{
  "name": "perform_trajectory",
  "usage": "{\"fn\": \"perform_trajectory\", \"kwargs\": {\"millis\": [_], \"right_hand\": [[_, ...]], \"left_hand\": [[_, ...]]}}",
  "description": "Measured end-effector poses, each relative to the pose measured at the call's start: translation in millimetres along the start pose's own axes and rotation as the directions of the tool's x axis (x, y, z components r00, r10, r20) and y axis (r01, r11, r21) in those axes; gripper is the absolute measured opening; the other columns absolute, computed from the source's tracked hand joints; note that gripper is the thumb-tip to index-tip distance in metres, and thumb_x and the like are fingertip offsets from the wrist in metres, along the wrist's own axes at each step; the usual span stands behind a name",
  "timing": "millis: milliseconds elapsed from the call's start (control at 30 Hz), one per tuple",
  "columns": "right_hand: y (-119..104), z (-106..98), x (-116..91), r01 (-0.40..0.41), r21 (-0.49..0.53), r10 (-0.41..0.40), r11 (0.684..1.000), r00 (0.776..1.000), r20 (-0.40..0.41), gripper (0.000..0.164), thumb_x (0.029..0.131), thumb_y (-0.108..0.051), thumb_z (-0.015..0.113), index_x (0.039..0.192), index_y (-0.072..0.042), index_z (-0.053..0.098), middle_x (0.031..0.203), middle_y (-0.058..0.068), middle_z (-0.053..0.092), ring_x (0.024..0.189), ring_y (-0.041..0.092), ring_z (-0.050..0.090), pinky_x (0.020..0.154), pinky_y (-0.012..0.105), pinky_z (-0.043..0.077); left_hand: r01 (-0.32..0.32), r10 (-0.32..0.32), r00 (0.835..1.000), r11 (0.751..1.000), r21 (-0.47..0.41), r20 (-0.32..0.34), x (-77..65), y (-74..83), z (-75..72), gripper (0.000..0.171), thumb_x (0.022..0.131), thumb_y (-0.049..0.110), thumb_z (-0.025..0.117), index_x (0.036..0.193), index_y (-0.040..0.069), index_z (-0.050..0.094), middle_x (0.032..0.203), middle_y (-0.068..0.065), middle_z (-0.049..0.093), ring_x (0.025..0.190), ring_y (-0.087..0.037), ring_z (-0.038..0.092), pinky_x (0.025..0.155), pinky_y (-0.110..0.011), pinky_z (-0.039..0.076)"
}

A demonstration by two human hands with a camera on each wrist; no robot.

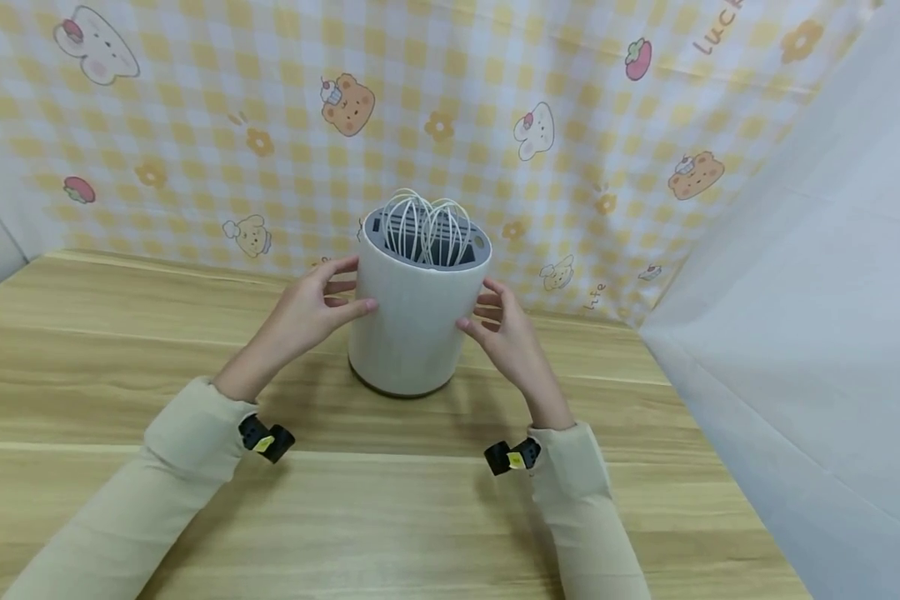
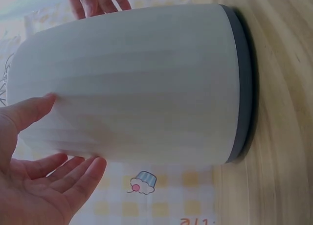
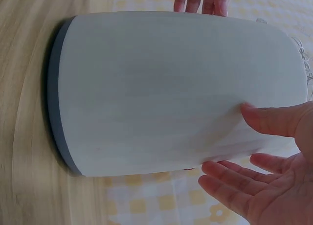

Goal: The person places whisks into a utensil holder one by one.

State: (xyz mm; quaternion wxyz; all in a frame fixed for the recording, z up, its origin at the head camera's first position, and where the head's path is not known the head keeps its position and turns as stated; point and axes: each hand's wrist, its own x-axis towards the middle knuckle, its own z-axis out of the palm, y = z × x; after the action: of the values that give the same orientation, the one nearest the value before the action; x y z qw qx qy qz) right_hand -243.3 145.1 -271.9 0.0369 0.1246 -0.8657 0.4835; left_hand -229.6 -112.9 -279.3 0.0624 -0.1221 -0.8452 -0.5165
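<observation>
A white oval utensil holder [image 1: 412, 325] stands upright on the wooden table, with a dark grey base rim [image 2: 239, 88] and a grey slotted top. Two pale wire whisk heads [image 1: 424, 229] stick up out of its opening; their handles are hidden inside. My left hand [image 1: 311, 302] is at the holder's left side, thumb on its front and extended fingers touching the side towards the back. On the right side, my right hand [image 1: 506, 329] mirrors this, its thumb at the front and its fairly straight fingers [image 3: 234, 186] reaching along the side.
Behind the holder hangs a yellow-and-white checked cloth [image 1: 435, 108] with cartoon prints. A white sheet [image 1: 780, 292] borders the table on the right. Wood-grain tabletop [image 1: 390, 517] extends in front of the holder. Each sleeve cuff carries a small black camera.
</observation>
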Motion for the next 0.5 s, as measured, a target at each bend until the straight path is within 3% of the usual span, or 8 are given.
{"fn": "perform_trajectory", "kwargs": {"millis": [500], "right_hand": [[5, 3, 23, 0.013, 0.044, -0.013, 0.999, 1.0, 0.016, 0.067, 0.086, -0.014, 0.067, 0.142, -0.007, 0.031, 0.129, 0.017, 0.05, 0.118, 0.031, 0.053, 0.097, 0.042, 0.048]], "left_hand": [[-0.005, 0.005, 1.0, 1.0, 0.008, 0.026, 24.1, -7.3, -6.8, 0.071, 0.087, 0.024, 0.066, 0.144, 0.002, 0.029, 0.148, -0.017, 0.034, 0.128, -0.035, 0.044, 0.1, -0.047, 0.044]]}}
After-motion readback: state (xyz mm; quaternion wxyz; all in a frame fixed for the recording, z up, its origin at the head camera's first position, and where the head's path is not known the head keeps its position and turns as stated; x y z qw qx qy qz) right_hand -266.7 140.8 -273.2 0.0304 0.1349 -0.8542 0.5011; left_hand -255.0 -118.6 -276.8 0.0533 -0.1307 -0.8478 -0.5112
